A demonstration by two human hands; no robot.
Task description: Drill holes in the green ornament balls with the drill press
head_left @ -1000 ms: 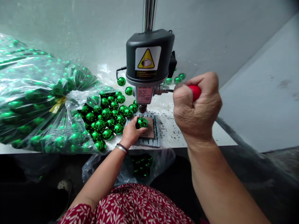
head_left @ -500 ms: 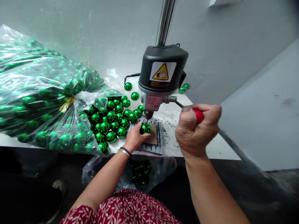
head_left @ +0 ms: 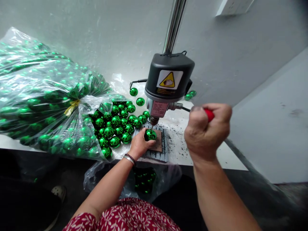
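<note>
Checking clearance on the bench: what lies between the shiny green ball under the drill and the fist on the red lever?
In the head view, between green ball and right hand: brown pad, bare slotted metal plate, dark shavings.

Left hand (head_left: 141, 145) lies low at about 11 o'clock from the torso, forearm stretched forward, a bracelet at the wrist, fingers curled and pinching closed. Right hand (head_left: 205, 131) is raised at about 1 o'clock, clenched in a tight fist with knuckles up, thumb on top, forearm rising steeply from the lower right
</note>
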